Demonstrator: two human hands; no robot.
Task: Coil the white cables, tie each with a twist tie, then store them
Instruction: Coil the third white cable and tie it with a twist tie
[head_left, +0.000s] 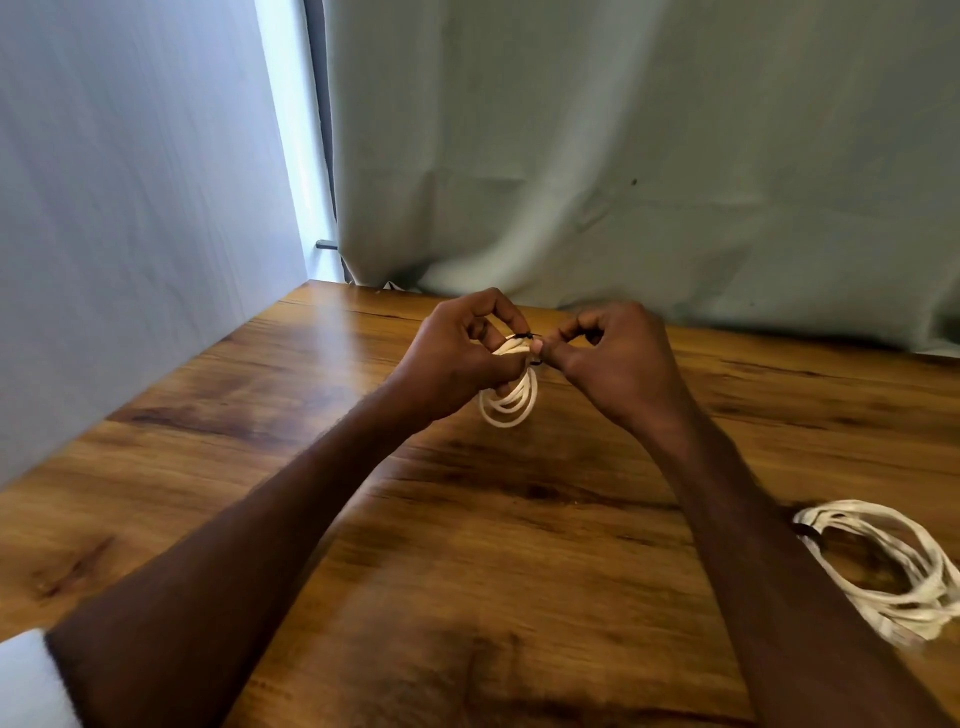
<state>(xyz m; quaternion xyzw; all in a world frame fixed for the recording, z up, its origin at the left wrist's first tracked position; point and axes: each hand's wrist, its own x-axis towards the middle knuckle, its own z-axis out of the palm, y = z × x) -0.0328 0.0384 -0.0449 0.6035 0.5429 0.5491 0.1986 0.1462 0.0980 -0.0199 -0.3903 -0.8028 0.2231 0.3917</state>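
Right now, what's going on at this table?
A person is tying up a small coil of white cable held above a wooden table. The left hand grips the top of the coil, and the right hand pinches a dark twist tie at the bundle. A second coil lies on the table at the right, with a dark band on its left side, apparently already tied. No storage container is in view.

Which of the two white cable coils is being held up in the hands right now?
The small coil at the table's middle, gripped by the left hand while the right hand pinches its black tie. The larger coil lies untouched at the right edge.
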